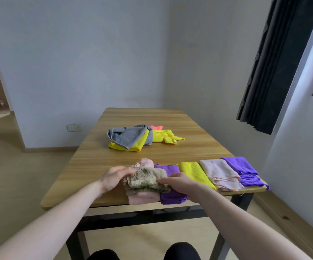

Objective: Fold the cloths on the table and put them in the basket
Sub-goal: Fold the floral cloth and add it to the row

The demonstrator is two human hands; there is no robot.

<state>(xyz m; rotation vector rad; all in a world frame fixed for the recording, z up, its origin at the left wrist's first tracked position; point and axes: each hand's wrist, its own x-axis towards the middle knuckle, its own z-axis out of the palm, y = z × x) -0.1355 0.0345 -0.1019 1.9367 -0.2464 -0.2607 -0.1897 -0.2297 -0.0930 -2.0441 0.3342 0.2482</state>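
A tan, mottled cloth (147,180) lies bunched at the near edge of the wooden worktop (95,154), resting on top of a folded pale pink cloth (142,197) whose far end shows just beyond it. The person's left hand (114,177) grips the tan cloth's left end, fingers curled over the fabric, while the right hand (176,182) pinches its right end between thumb and fingertips. Both bare forearms reach in from the bottom of the head view.

Just right of the pink cloth, partly under the right hand, sits a folded purple cloth (170,197). The row of folded pieces runs on along the near edge to the right: a yellow cloth (196,173), then a pale pink patterned cloth (221,174), then a second purple cloth (243,170) whose corner hangs over the worktop's right end.

Farther back, near the middle of the worktop, lies a loose heap: a grey cloth (127,135) draped over a yellow one (131,146), with a crumpled yellow cloth (166,137) beside them and a strip of coral-pink fabric (156,127) behind.

A dark curtain (275,62) hangs at the upper right, and a wall socket (74,127) is set low on the pale wall.
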